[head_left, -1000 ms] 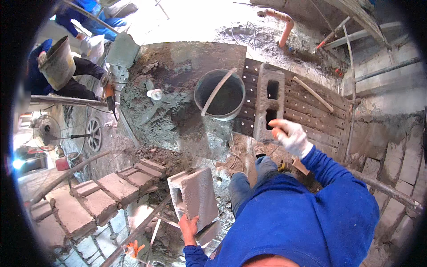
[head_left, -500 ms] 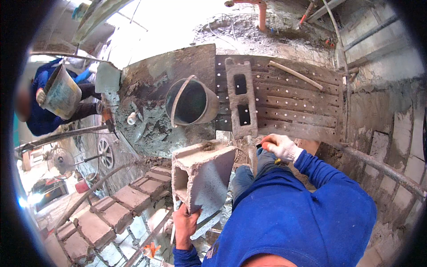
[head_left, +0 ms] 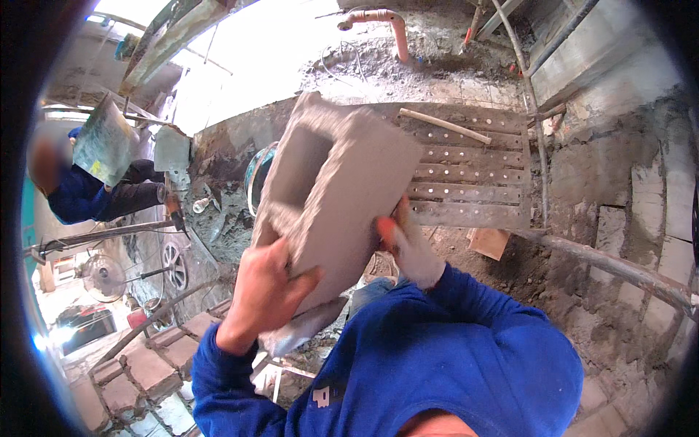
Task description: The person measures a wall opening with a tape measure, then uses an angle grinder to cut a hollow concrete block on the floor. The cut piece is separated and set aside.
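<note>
A grey hollow concrete block (head_left: 364, 197) is tilted in front of me, blurred by motion, its hollows facing up and left. My bare left hand (head_left: 266, 291) grips its near left end, thumb on the flat side. On the block's right side, my right hand (head_left: 409, 247), in a white glove with orange at the fingertips, is closed against it. Behind the block, the bucket (head_left: 258, 171) shows only part of its rim. A pale object (head_left: 302, 328) under the block is too blurred to name.
A perforated metal plank (head_left: 473, 175) bears a wooden stick (head_left: 444, 126). At left, a person in blue (head_left: 84, 193) holds a tilted bucket (head_left: 106, 142). Stepped brickwork (head_left: 149, 364) lies lower left. A steel pipe (head_left: 619, 271) crosses at right; an orange pipe (head_left: 399, 36) rises beyond.
A block rises from low left to in front of me, with both hands on it now. My right hand has closed on its side. The plank's block and most of the bucket are hidden from sight.
</note>
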### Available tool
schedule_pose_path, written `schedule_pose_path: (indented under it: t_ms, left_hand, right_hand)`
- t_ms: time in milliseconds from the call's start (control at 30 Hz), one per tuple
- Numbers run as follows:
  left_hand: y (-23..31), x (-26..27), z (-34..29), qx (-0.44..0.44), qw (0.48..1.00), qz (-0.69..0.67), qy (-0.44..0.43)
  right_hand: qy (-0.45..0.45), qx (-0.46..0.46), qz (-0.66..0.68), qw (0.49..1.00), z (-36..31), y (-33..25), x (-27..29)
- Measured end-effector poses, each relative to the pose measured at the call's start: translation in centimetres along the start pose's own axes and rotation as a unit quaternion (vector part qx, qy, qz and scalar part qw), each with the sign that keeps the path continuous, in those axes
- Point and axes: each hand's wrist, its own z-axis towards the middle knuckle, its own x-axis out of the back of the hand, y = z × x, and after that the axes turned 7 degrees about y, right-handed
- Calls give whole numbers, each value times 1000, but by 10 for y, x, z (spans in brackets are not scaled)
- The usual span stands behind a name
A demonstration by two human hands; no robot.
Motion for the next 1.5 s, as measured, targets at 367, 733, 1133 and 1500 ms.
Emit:
schedule_pose_path:
  t_ms: [367, 733, 1133, 1500]
  left_hand:
    - [67, -116, 154, -76, 997, -1, 2]
    - [9, -242, 219, 91, 995, -34, 27]
    - [-51, -285, 247, 200, 978, 6, 67]
    - [-43, -271, 248, 260, 960, -104, -10]
  right_hand:
    - [285, 36, -199, 937, 104, -51, 151]
    - [237, -43, -222, 945, 182, 57, 183]
    - [70, -135, -646, 748, 261, 102, 152]
    - [74, -156, -891, 419, 248, 14, 230]
